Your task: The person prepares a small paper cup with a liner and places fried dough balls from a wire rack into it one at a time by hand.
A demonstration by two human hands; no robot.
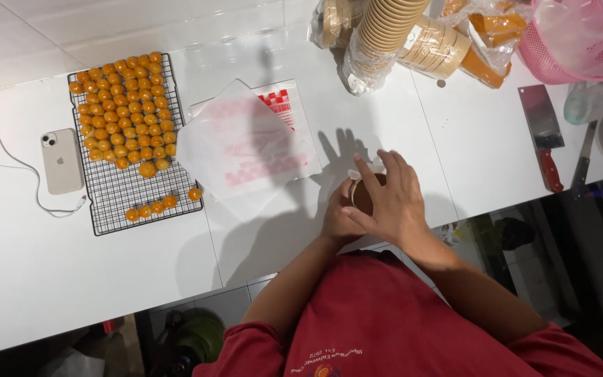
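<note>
Brown paper cup (366, 195) at near edge of white surface (469, 139), clasped in left hand (338, 222); right hand (391, 202) over rim, fingers pinching white liner (366, 169). Judged light, crushable; grip sidewall gently.

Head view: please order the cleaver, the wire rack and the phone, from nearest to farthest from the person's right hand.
From the right hand:
1. cleaver, on the table at the picture's right side.
2. wire rack, across the printed paper sheets, on the picture's left side, carrying orange balls.
3. phone, just beyond the rack, cable attached.
</note>
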